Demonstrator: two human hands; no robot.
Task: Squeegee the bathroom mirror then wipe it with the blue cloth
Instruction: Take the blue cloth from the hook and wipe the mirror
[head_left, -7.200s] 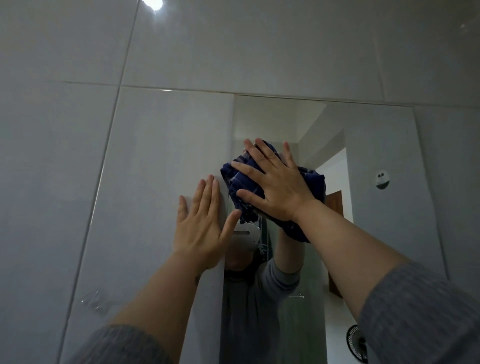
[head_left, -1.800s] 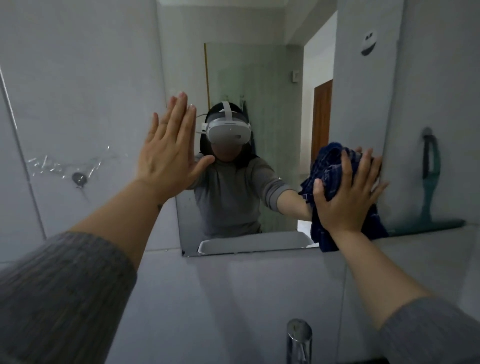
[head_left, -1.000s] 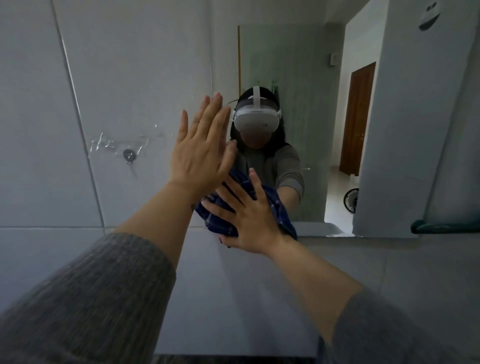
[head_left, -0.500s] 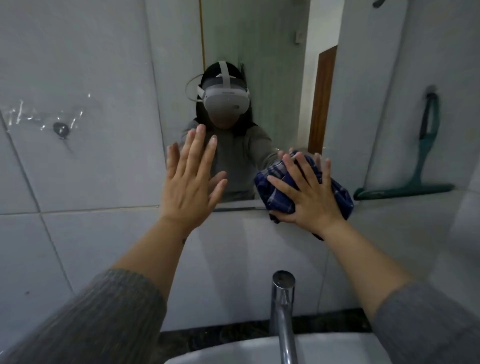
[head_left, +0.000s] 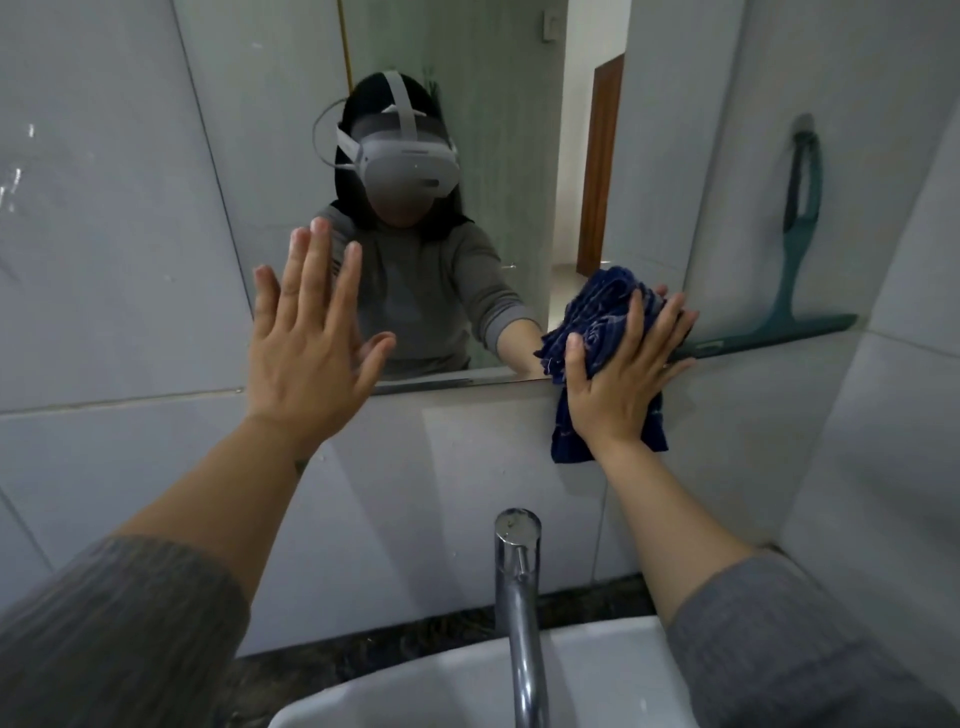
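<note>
Your right hand (head_left: 618, 384) presses the crumpled dark blue cloth (head_left: 597, 322) with flat, spread fingers on the bathroom mirror (head_left: 493, 156) at its lower right corner. The cloth is soft and light; bunch it under your palm. Your left hand (head_left: 306, 343) is open, fingers spread, on the mirror's left edge. Beside the cloth hangs the teal squeegee (head_left: 795, 249); below stands the chrome tap (head_left: 519, 597).

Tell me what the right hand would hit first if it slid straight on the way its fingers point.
The right hand, pressing the blue cloth on the mirror's lower right corner, points up and right. It would probably leave the mirror's edge for the tiled wall, likely passing above the squeegee; depth is unclear.
</note>
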